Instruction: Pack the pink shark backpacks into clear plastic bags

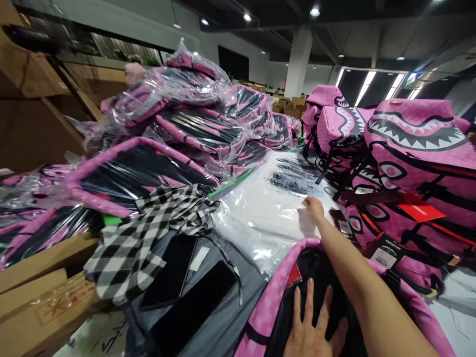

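My left hand (314, 322) lies flat, fingers spread, on the black back panel of a pink-edged backpack (280, 282) just in front of me. A bit of red tag shows beside its fingers. Stretched out beyond it, my right hand (314, 209) is closed, its fingertips pinching the surface of a clear plastic bag (256, 203) with black print at its far end. The bag lies spread on the table, bordering the backpack's top edge. What exactly sits between the right fingertips is too small to see.
Plastic-wrapped pink and black backpacks (201, 129) are heaped at left. Unwrapped pink shark-mouth backpacks (416, 134) with hang tags are stacked at right. A checked black-and-white cloth (148, 238) and a dark phone-like slab (197, 307) lie on grey fabric, near cardboard (48, 307).
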A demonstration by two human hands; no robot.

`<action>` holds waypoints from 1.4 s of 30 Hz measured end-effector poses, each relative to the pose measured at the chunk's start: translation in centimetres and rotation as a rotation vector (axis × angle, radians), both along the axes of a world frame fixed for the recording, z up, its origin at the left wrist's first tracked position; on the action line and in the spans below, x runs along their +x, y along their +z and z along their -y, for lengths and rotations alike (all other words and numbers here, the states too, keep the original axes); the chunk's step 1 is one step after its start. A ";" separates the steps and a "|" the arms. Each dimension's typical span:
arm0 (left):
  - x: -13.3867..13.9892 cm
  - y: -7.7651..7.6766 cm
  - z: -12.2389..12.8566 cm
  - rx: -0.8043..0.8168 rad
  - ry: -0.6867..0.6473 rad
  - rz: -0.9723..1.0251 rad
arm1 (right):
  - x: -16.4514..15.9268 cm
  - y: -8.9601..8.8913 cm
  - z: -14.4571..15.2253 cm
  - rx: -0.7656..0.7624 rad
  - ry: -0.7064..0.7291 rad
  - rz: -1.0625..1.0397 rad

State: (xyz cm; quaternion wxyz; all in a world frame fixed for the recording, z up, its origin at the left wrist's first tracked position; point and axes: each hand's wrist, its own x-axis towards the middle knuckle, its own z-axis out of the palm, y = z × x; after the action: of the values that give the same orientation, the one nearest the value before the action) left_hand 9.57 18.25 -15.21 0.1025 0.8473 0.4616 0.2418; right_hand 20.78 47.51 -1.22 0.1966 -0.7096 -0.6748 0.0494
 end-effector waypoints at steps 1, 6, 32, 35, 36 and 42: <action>-0.6 1.0 0.1 0.060 -0.073 0.002 | 0.1 0.3 0.1 0.032 -0.044 -0.008; -1.9 3.9 0.2 0.206 -0.182 -0.001 | -0.1 2.6 2.0 0.106 -0.110 -0.058; -3.5 15.4 9.5 -1.094 0.072 1.961 | -1.8 6.0 40.2 0.379 0.234 -0.588; -4.8 14.5 9.8 -0.803 0.130 1.709 | -2.8 4.5 40.7 0.279 0.202 -0.732; -5.3 14.1 9.7 -0.743 0.141 1.628 | -2.7 4.4 40.4 0.262 0.182 -0.765; -9.1 12.8 9.8 -0.735 0.158 1.415 | -0.7 6.5 35.4 0.237 0.044 -0.921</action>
State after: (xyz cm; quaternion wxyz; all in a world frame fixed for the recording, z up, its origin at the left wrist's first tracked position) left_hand 0.44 8.42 -2.45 0.6262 0.3696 0.3960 0.5608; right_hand 20.10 12.06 5.27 0.5540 -0.5720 -0.5332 0.2857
